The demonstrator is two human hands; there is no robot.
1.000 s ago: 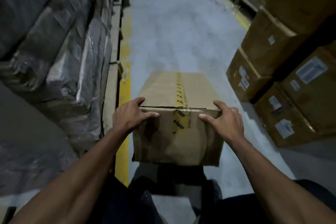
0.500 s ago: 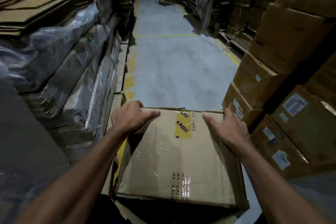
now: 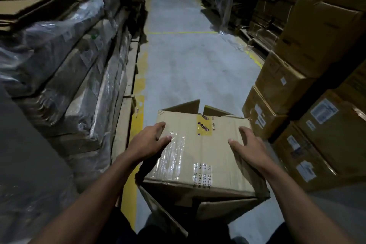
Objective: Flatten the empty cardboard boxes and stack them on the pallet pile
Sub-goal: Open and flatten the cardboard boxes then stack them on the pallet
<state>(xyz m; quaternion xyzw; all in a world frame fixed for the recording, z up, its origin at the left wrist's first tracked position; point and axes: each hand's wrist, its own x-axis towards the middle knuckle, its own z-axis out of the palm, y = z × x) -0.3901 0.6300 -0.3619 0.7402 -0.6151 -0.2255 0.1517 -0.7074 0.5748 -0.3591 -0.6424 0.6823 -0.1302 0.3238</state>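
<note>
While the head camera looks down a dim warehouse aisle, a brown cardboard box (image 3: pixel 200 152) with a strip of yellow printed tape (image 3: pixel 204 126) sits low in the middle of the view, held above the grey concrete floor (image 3: pixel 190 61) between two bare forearms. Its broad top face tilts toward the viewer, with clear tape shining on the left part and dark printed letters near the front edge. At the far end two flaps stand open; at the near end more flaps hang loose below the box.

Resting on the upper left part of that face, the left hand (image 3: pixel 149 141) has its thumb lying across the surface and its fingers bent over the box's left edge. Opposite it, the right hand (image 3: pixel 246 144) lies on the right side of the face, fingers and thumb spread and mostly straight, pressing flat on the cardboard rather than wrapping round it.

Along the left side, a pile of flattened cardboard sheets (image 3: pixel 39 0) rests on top of plastic-wrapped bundles (image 3: pixel 59 69) stacked on wooden pallets (image 3: pixel 128 77). A yellow painted line (image 3: pixel 139 93) runs along the floor just beside those pallets. On the right, sealed brown cartons with white labels (image 3: pixel 309 109) are stacked high, well apart from the held box.
</note>
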